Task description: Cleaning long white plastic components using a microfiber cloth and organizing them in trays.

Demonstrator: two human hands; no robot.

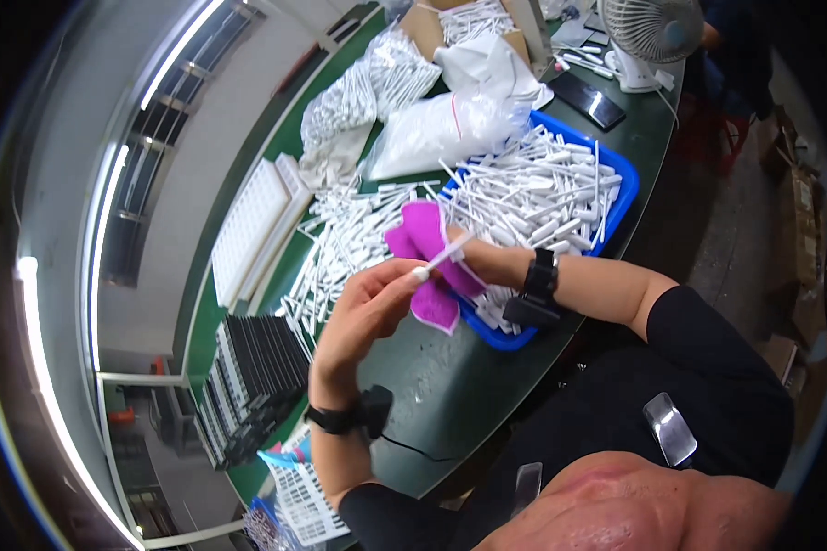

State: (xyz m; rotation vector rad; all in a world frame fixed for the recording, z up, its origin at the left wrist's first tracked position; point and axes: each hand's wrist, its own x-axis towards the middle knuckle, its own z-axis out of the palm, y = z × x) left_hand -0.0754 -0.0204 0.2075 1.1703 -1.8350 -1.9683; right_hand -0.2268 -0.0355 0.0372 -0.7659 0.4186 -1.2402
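My left hand (366,308) is closed, thumb and fingertips pinching one end of a thin white plastic stick (447,252) with a thicker tip. A magenta cloth (423,223) with a pale edge is gripped in my right hand (489,263), whose fingers are partly hidden by it. The stick slants up across the cloth; whether the right fingers touch it I cannot tell. Below and beyond the right hand stands a blue tray (627,180) heaped with similar white sticks (533,188). Left of the cloth, more white sticks (351,234) lie loose on the green table (423,386).
Behind the tray are plastic bags (450,133) of white parts, a cardboard box (421,32), a phone (586,101) and a fan (652,32). White slotted trays (259,225) and a stack of black trays (253,367) line the left side. A cable (418,452) crosses the near edge.
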